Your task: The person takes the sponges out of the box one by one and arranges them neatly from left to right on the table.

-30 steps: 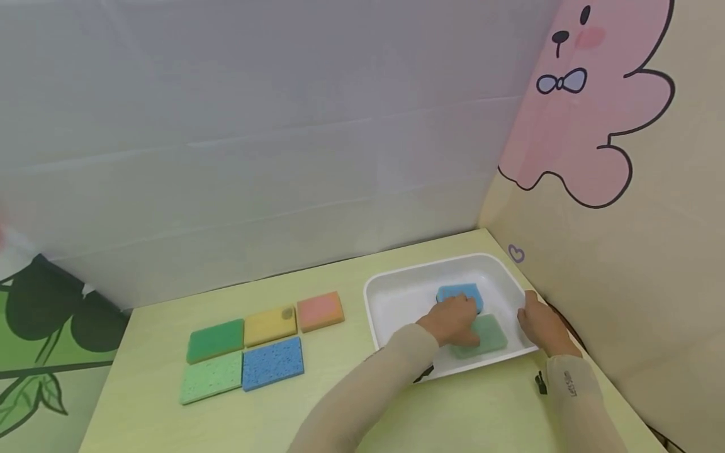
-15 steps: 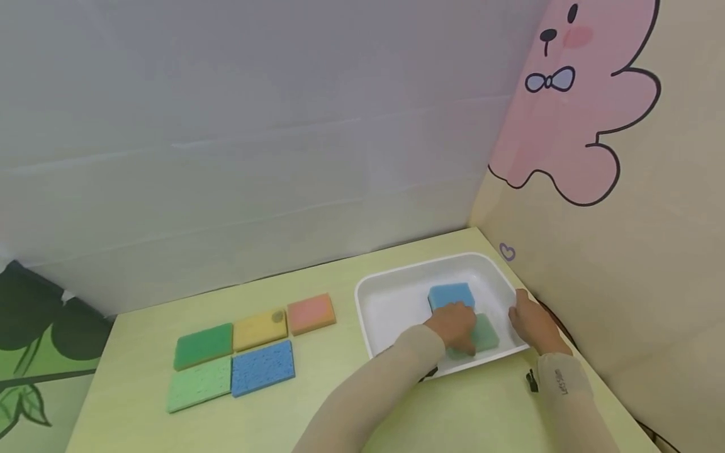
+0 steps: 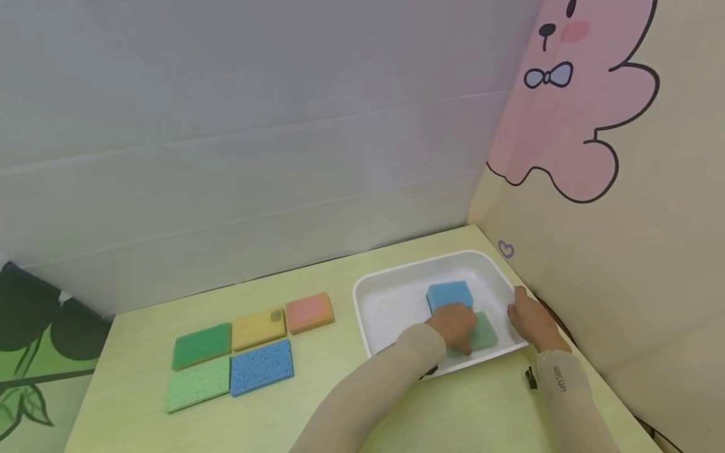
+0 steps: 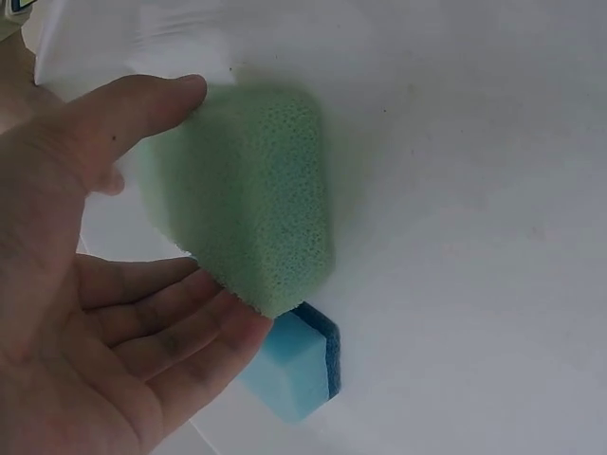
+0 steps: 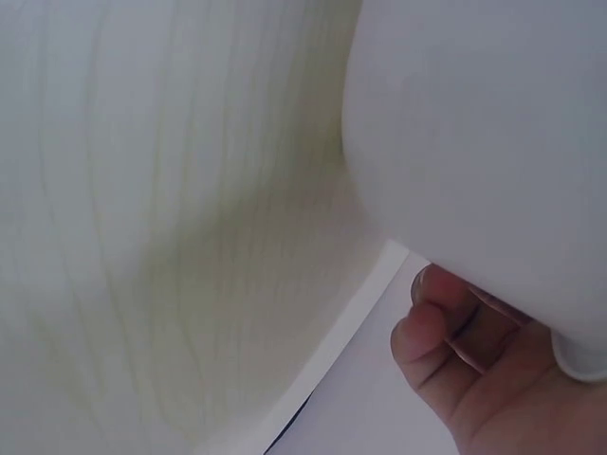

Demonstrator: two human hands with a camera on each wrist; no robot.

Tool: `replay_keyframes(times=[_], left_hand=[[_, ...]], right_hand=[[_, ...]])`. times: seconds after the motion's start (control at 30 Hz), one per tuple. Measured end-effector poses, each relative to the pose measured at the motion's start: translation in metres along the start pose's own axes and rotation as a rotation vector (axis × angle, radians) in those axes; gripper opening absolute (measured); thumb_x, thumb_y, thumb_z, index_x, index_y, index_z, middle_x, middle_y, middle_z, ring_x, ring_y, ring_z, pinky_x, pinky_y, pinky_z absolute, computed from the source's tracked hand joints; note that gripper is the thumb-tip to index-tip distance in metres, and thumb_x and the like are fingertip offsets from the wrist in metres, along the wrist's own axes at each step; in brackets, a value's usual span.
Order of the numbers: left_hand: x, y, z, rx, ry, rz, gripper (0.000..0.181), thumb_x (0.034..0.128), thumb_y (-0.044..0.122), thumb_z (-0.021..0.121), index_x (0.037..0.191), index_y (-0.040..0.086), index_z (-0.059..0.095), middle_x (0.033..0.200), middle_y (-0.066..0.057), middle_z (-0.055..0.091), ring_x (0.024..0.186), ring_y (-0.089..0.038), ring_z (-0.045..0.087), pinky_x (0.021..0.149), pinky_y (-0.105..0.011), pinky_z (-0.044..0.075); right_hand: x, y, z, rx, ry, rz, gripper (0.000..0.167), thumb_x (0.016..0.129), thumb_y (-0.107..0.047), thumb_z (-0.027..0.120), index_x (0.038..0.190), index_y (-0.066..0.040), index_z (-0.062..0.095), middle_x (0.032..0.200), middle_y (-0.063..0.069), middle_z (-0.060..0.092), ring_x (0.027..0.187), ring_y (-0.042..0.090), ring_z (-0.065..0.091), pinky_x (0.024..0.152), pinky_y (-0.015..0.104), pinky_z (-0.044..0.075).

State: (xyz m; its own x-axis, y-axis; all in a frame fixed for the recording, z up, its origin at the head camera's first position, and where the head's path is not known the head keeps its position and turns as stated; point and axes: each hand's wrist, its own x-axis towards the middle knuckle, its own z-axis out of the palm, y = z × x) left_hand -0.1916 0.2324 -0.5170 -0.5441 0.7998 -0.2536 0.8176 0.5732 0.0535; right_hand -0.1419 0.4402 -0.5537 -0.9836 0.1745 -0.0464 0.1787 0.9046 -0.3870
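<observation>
A white tray [image 3: 391,314] stands on the table's right side, with a pale green sponge [image 3: 484,333] and a light blue sponge [image 3: 450,294] inside. My left hand [image 3: 454,328] reaches into it and holds the pale green sponge. In the left wrist view the thumb lies along one edge of that sponge [image 4: 275,190] and the fingers along the opposite edge. The blue sponge [image 4: 294,365] with its dark backing lies just past the fingertips. At the tray's right rim my right hand [image 3: 535,322] grips the edge, fingers curled at its outer side [image 5: 503,365].
To the left on the table [image 3: 340,384] lie a dark green sponge [image 3: 202,346], a yellow one [image 3: 258,329], a pink-orange one [image 3: 309,313], a speckled light green one [image 3: 198,384] and a speckled blue one [image 3: 262,367]. A small black object [image 3: 530,377] sits near my right sleeve.
My left hand has drawn slightly back from the blue sponge onto the pale green one, uncovering more of the blue. The head view has shifted a little. My right hand stays at the rim.
</observation>
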Motion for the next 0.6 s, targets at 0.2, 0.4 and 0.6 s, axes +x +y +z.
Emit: replay_keyframes(times=[0.2,0.4,0.6], left_hand=[[-0.001,0.001,-0.003,0.001,0.006,0.022,0.032,0.079,0.046,0.083,0.089,0.02,0.066,0.083,0.008,0.058,0.076,-0.008,0.053,0.063,-0.026,0.051],[-0.004,0.002,-0.006,0.02,0.02,0.016,0.038,0.0779,0.05,0.083,0.095,0.02,0.066,0.086,0.007,0.059,0.077,-0.008,0.055,0.065,-0.027,0.052],[-0.013,-0.001,-0.016,0.019,0.052,0.028,0.044,0.0781,0.051,0.082,0.101,0.018,0.066,0.09,0.006,0.059,0.081,-0.008,0.054,0.067,-0.026,0.051]], right_hand=[[0.0,0.001,0.0,-0.002,-0.005,0.01,0.033,0.099,-0.009,0.045,0.122,0.013,0.036,0.099,0.037,0.059,0.082,0.042,0.062,0.067,0.056,0.048],[-0.001,0.001,-0.002,0.013,-0.028,0.028,0.036,0.1,-0.01,0.044,0.125,0.013,0.035,0.104,0.038,0.058,0.084,0.042,0.062,0.068,0.055,0.048],[-0.001,0.0,-0.006,0.009,-0.038,0.04,0.038,0.1,-0.01,0.044,0.127,0.014,0.034,0.107,0.039,0.057,0.086,0.042,0.061,0.069,0.055,0.048]])
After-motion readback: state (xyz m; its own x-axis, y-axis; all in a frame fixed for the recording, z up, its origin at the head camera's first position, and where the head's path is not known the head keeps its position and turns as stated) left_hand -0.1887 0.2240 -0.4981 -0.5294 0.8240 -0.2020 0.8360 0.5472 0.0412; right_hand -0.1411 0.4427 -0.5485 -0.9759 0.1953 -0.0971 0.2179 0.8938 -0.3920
